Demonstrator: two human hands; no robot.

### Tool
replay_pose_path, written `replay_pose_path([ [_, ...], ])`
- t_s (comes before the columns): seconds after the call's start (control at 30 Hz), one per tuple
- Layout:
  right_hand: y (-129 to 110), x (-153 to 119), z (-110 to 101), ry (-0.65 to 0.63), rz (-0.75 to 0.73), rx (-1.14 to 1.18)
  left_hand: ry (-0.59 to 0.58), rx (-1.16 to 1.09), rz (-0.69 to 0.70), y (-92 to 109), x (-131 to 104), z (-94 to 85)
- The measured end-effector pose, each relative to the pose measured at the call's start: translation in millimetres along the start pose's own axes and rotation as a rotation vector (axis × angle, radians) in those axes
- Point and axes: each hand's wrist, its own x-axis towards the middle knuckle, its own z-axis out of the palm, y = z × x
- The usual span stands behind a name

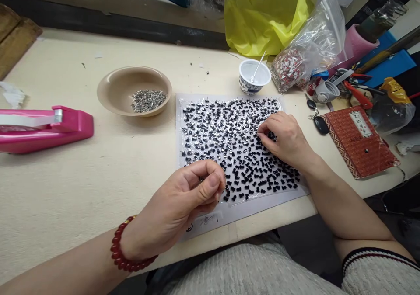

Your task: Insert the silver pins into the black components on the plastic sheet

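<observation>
A white sheet point(203, 218) lies on the table, its clear film covered with many small black pieces point(226, 133), some showing shiny metal bits. My left hand point(183, 199), with a red bead bracelet point(120, 247) at the wrist, is closed in a pinch above the sheet's near left part. What sits between its fingertips is too small to name. On the sheet's right side my right hand point(285, 137) pinches with thumb and forefinger among the black pieces; anything held there is hidden. Left of the sheet's far corner stands a beige bowl point(114, 89) with small metal pins point(149, 100).
A white cup point(254, 74) with a thin stick stands behind the sheet. To the left is a pink tape dispenser point(75, 126). On the right lie a red notebook point(361, 142), a black key fob point(320, 125) and a clear bag point(292, 67) of red-and-white pieces.
</observation>
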Motion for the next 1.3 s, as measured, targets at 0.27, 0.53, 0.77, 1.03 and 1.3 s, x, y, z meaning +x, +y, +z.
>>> replay_pose_path([
  [0.27, 0.1, -6.5, -15.8, 0.103, -0.006, 0.139, 0.043, 0.101, 0.065, 8.6, -2.0, 2.7],
  [0.53, -30.8, -22.3, -68.0, 0.028, -0.163, 0.443, 0.105, 0.2, 0.042, 23.7, 8.4, 19.1],
  [0.77, -39.8, -10.4, -48.4, 0.054, -0.229, 0.655, 0.034, 0.196, 0.087, 17.6, 30.1, 39.5],
  [1.03, -31.3, -2.7, -44.6, 0.111, -0.218, 0.768, 0.044, 0.156, 0.112, 19.4, 44.8, 41.6],
  [1.3, -9.8, 2.3, -30.8, 0.289, -0.201, 0.612, 0.035, 0.069, 0.106, 28.9, 40.8, 36.6],
])
